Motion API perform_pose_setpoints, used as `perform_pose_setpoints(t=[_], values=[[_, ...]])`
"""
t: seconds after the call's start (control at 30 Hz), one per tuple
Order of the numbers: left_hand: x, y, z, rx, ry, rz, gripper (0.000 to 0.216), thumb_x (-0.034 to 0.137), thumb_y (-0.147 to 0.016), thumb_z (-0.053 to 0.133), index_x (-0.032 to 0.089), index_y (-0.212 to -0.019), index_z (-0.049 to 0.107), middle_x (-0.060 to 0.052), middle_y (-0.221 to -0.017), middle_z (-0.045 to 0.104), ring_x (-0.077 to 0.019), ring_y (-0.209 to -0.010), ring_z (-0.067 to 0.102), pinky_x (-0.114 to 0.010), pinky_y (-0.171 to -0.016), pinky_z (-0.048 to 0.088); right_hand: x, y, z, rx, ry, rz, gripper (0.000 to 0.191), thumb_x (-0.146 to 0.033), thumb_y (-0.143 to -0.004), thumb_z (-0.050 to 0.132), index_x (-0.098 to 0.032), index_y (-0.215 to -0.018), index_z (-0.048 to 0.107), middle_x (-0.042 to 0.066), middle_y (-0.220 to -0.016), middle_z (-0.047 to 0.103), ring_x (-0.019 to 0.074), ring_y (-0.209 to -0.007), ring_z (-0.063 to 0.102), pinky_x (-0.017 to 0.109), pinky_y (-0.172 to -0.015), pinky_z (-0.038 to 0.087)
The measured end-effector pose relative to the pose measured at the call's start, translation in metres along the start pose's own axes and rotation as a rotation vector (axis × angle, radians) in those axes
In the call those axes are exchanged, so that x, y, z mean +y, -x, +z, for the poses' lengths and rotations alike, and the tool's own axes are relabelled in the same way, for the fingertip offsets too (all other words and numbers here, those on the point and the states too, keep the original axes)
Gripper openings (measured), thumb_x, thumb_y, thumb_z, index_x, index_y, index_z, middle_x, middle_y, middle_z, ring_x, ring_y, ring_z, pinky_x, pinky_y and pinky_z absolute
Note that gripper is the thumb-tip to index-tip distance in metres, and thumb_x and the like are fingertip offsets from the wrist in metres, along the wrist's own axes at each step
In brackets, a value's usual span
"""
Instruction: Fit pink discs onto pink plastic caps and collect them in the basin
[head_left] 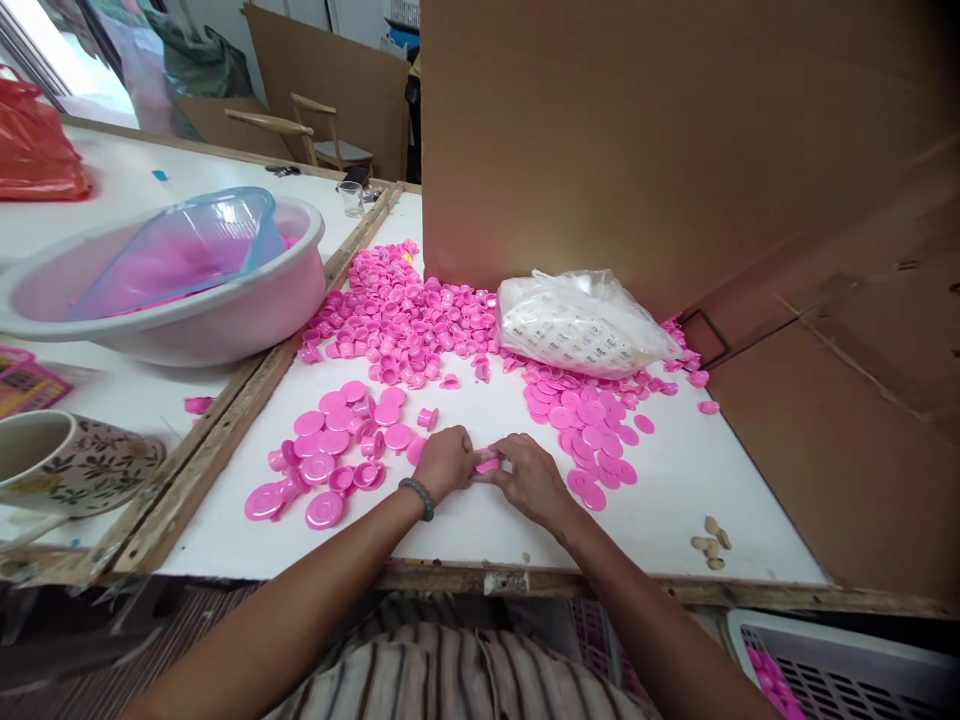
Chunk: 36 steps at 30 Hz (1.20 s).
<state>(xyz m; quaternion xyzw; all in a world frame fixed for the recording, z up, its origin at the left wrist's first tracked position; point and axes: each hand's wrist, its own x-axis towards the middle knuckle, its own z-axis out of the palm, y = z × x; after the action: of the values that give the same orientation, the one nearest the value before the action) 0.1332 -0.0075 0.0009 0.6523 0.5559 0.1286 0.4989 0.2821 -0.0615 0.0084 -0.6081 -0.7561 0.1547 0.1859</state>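
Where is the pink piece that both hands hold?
In the head view, the pink piece is just below the middle, held between left hand and right hand, left of the pink discs by the plastic bag.

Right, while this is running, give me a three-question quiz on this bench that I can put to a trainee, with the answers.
1. Multiple choice: which wrist wears the dark grey-green beaded bracelet? A) left B) right C) neither
2. True or false: the light-blue translucent plastic container lies outside the large round whitish plastic basin.
3. Short answer: what do the left hand and right hand hold between them?

Key:
1. A, left.
2. False; it lies inside.
3. A small pink plastic piece.
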Motion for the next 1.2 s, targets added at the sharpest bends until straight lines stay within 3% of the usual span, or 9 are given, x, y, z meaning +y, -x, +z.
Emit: perform_pose_setpoints(t=[0.1,0.2,0.3,0.4,0.63,0.83,0.93,1.07,1.2], values=[[-0.008,0.005,0.006,0.009,0.184,-0.014,0.023,0.030,-0.069,0.064,0.018,-0.069,0.045,0.002,-0.050,0.058,-0.0123,-0.045,0.058,-0.020,-0.045,0.044,-0.002,0.006,0.004,0.035,-0.034,0.050,0.021,-0.037,-0.076,0.061,-0.018,-0.086,0.060,0.004,-0.078,0.056,0.0159,-0.072,0.049,0.027,-0.061,0.037],[-0.009,0.008,0.007,-0.012,0.346,-0.077,0.021,0.022,-0.069,0.065,0.018,-0.071,0.044,0.005,-0.047,0.054,-0.0112,-0.043,0.056,-0.021,-0.045,0.046,-0.002,0.004,0.001,-0.020,-0.101,-0.020,0.019,-0.028,-0.078,0.060,-0.021,-0.095,0.062,0.003,-0.082,0.056,0.0133,-0.070,0.049,0.024,-0.060,0.037],[-0.007,0.009,0.006,-0.003,0.447,-0.115,0.023,0.017,-0.068,0.066,0.017,-0.071,0.043,0.005,-0.046,0.055,-0.0114,-0.044,0.057,-0.023,-0.047,0.049,-0.002,-0.003,-0.003,-0.094,-0.072,-0.072,0.009,-0.018,-0.078,0.058,-0.021,-0.080,0.066,0.001,-0.073,0.054,0.0113,-0.066,0.049,0.022,-0.056,0.033],[-0.008,0.009,0.005,-0.016,0.507,-0.121,0.028,0.021,-0.065,0.070,0.017,-0.071,0.043,0.005,-0.047,0.056,-0.0122,-0.046,0.058,-0.025,-0.048,0.052,-0.002,-0.008,-0.003,-0.137,-0.050,-0.057,0.012,-0.016,-0.078,0.057,-0.019,-0.070,0.065,-0.001,-0.066,0.051,0.0101,-0.061,0.047,0.022,-0.052,0.029],[-0.012,0.008,0.005,-0.059,0.468,-0.134,0.039,0.038,-0.062,0.072,0.017,-0.070,0.041,0.002,-0.046,0.058,-0.0134,-0.041,0.058,-0.024,-0.042,0.049,-0.003,-0.004,0.006,-0.057,-0.121,0.003,0.013,-0.021,-0.081,0.055,-0.020,-0.075,0.066,0.000,-0.069,0.053,0.0102,-0.062,0.048,0.021,-0.054,0.032],[-0.018,0.011,0.008,-0.030,0.477,0.002,0.040,0.044,-0.060,0.071,0.016,-0.070,0.043,0.004,-0.046,0.056,-0.0116,-0.041,0.057,-0.021,-0.041,0.046,-0.006,0.016,0.018,0.132,-0.223,0.135,0.016,-0.034,-0.079,0.058,-0.021,-0.085,0.066,0.001,-0.070,0.053,0.0123,-0.062,0.049,0.023,-0.055,0.037],[-0.021,0.013,0.007,-0.064,0.515,0.049,0.040,0.041,-0.058,0.073,0.016,-0.070,0.045,0.005,-0.050,0.056,-0.0098,-0.044,0.056,-0.020,-0.044,0.047,-0.006,0.024,0.023,0.119,-0.386,0.210,0.020,-0.037,-0.074,0.063,-0.021,-0.085,0.064,0.000,-0.069,0.056,0.0126,-0.062,0.050,0.024,-0.056,0.040],[-0.020,0.012,0.006,-0.115,0.514,-0.002,0.041,0.040,-0.055,0.075,0.016,-0.068,0.044,0.005,-0.050,0.054,-0.0096,-0.043,0.055,-0.022,-0.044,0.047,-0.004,0.023,0.025,0.065,-0.581,0.300,0.024,-0.037,-0.069,0.065,-0.020,-0.086,0.065,-0.001,-0.067,0.060,0.0134,-0.062,0.054,0.024,-0.057,0.042],[-0.013,0.011,0.006,-0.106,0.405,-0.012,0.033,0.042,-0.067,0.066,0.017,-0.068,0.043,0.005,-0.045,0.052,-0.0110,-0.041,0.053,-0.022,-0.043,0.045,-0.003,0.015,0.024,0.064,-0.554,0.295,0.021,-0.036,-0.072,0.064,-0.021,-0.085,0.067,-0.002,-0.067,0.061,0.0135,-0.062,0.054,0.024,-0.058,0.042]])
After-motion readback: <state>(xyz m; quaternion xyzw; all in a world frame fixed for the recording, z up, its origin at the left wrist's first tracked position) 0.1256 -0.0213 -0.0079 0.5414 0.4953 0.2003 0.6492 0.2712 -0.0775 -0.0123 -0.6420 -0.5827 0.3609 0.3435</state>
